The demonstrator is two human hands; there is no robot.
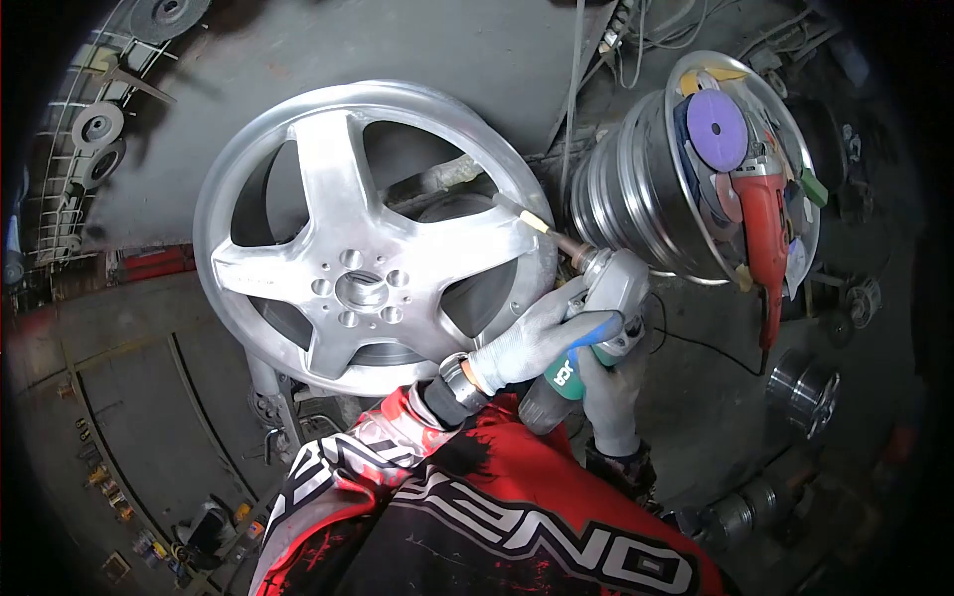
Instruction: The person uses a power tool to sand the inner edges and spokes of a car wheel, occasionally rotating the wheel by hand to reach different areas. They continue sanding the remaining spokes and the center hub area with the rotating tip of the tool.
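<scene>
A silver five-spoke alloy wheel stands in front of me with its face toward me. My left hand, in a grey glove with blue on it, is closed round the front of a green and grey power grinder. Lower on the tool's body, my right hand is closed too, in a similar glove. From the grinder's head a thin shaft with a yellow section points up and left. Its dark tip overlaps the end of the right spoke, near the rim.
At right, a wheel barrel on its side holds a purple disc, a red angle grinder and several pads. A wire rack with grinding discs hangs at left. More rims lie on the floor at lower right.
</scene>
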